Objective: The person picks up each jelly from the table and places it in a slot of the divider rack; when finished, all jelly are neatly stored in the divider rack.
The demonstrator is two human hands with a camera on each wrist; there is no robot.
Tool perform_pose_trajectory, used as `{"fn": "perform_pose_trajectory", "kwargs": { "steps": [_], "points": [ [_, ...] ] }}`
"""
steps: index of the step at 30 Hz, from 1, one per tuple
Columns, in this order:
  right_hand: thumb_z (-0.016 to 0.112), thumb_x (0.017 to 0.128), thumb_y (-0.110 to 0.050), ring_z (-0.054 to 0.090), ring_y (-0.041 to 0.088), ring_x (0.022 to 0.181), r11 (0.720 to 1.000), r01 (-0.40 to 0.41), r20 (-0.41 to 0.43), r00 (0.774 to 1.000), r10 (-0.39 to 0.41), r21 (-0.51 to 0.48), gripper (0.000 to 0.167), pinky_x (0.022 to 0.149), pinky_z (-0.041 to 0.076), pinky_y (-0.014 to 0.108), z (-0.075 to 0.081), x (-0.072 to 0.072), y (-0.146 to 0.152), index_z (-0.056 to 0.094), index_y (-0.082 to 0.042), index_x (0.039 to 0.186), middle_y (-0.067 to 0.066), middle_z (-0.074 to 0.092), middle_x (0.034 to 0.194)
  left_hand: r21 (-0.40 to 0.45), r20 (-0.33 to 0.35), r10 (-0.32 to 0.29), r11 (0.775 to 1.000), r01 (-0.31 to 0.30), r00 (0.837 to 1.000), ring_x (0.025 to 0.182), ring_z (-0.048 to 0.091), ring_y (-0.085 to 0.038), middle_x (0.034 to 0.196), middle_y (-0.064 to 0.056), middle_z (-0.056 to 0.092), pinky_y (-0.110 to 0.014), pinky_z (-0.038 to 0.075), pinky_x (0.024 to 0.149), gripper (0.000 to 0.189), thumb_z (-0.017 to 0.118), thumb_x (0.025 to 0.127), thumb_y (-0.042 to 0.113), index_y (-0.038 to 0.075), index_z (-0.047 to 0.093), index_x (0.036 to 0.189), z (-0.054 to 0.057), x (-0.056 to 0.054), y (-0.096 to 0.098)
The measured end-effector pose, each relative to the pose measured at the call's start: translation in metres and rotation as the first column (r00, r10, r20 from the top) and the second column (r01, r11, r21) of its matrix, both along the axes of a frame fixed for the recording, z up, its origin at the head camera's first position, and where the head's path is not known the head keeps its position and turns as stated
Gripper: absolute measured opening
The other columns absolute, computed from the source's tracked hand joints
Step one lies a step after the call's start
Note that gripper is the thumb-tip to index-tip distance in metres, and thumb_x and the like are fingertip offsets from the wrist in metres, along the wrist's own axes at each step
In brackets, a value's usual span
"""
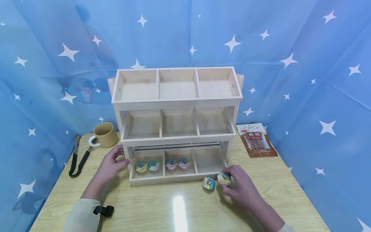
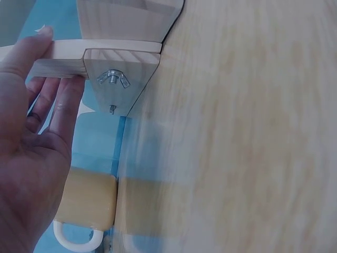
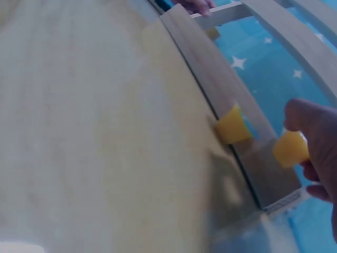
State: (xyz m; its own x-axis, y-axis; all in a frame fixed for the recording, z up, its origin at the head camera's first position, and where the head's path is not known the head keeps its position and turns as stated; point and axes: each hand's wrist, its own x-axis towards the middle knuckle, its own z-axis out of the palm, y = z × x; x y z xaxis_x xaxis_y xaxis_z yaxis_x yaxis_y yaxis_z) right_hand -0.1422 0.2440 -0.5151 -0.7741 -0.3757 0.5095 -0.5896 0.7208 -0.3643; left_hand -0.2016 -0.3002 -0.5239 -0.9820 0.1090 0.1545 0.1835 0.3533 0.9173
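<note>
A three-tier wooden shelf (image 1: 176, 104) stands on the table, each tier split into three compartments. My left hand (image 1: 113, 162) grips its left side upright, thumb on one face and fingers on the other, as the left wrist view shows. My right hand (image 1: 240, 187) pinches a jelly cup (image 1: 224, 178) at the front right corner of the bottom tier. Another jelly cup (image 1: 209, 183) sits on the table just in front of that tier; its yellow side shows in the right wrist view. Two jelly cups (image 1: 147, 166) lie in the bottom left compartment and two pink ones (image 1: 177, 164) in the bottom middle.
Left of the shelf are a tan mug (image 1: 106, 135) with a white handle and black-handled tongs (image 1: 79, 161). A brown snack packet (image 1: 256, 140) lies to the right. Behind and at both sides hangs a blue curtain (image 1: 174, 35) with white stars.
</note>
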Motion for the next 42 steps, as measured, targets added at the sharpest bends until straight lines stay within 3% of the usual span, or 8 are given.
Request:
{"fn": "perform_pose_trajectory", "kwargs": {
  "steps": [5, 13, 23, 33, 42],
  "points": [
    [0.095, 0.075, -0.010, 0.058, 0.010, 0.100, 0.996, -0.084, -0.002, 0.996, 0.084, -0.017, 0.049, 0.080, 0.057, 0.034, 0.009, -0.014, 0.000, 0.072, -0.011, 0.118, -0.008, 0.067, 0.109, -0.002, -0.001, 0.002, 1.000, -0.002, 1.000, 0.124, 0.064, -0.025, 0.140, -0.022, 0.065, -0.025, 0.061, 0.093, 0.057, 0.081, 0.102, 0.009, 0.004, 0.055, 0.153, 0.001, 0.000, 0.000],
    [0.095, 0.078, -0.010, 0.061, 0.012, 0.102, 0.986, -0.155, 0.067, 0.985, 0.159, -0.059, 0.047, 0.083, 0.059, 0.036, 0.019, -0.038, -0.007, 0.072, -0.012, 0.119, -0.006, 0.068, 0.112, 0.004, -0.006, -0.005, 1.000, 0.005, 1.000, 0.123, 0.064, -0.019, 0.141, -0.023, 0.064, -0.025, 0.061, 0.094, 0.057, 0.081, 0.102, 0.008, 0.003, 0.056, 0.153, 0.000, 0.000, 0.000],
    [0.093, 0.086, -0.013, 0.064, 0.017, 0.102, 0.987, -0.150, 0.248, 0.956, 0.158, -0.049, 0.044, 0.087, 0.060, 0.042, 0.023, -0.066, -0.024, 0.075, -0.010, 0.126, -0.003, 0.070, 0.115, 0.008, 0.002, -0.004, 1.000, 0.004, 1.000, 0.123, 0.064, -0.022, 0.141, -0.023, 0.065, -0.025, 0.061, 0.094, 0.058, 0.082, 0.101, 0.007, 0.003, 0.056, 0.153, -0.002, -0.001, -0.001],
    [0.092, 0.086, -0.016, 0.065, 0.016, 0.100, 0.976, -0.217, 0.270, 0.939, 0.214, -0.018, 0.045, 0.085, 0.061, 0.037, 0.024, -0.088, -0.045, 0.076, -0.007, 0.127, 0.001, 0.071, 0.118, 0.018, -0.005, -0.009, 1.000, 0.009, 1.000, 0.123, 0.065, -0.026, 0.139, -0.024, 0.065, -0.026, 0.062, 0.093, 0.058, 0.082, 0.101, 0.007, 0.003, 0.056, 0.153, -0.004, -0.002, -0.001],
    [0.090, 0.087, -0.015, 0.066, 0.017, 0.103, 0.971, -0.239, 0.384, 0.899, 0.212, 0.022, 0.044, 0.090, 0.061, 0.039, 0.016, -0.101, -0.053, 0.076, -0.010, 0.128, 0.000, 0.071, 0.120, 0.021, 0.001, -0.003, 1.000, 0.003, 1.000, 0.125, 0.064, -0.031, 0.140, -0.024, 0.065, -0.026, 0.061, 0.094, 0.058, 0.082, 0.101, 0.005, 0.002, 0.056, 0.152, -0.003, -0.003, -0.001]
  ]
}}
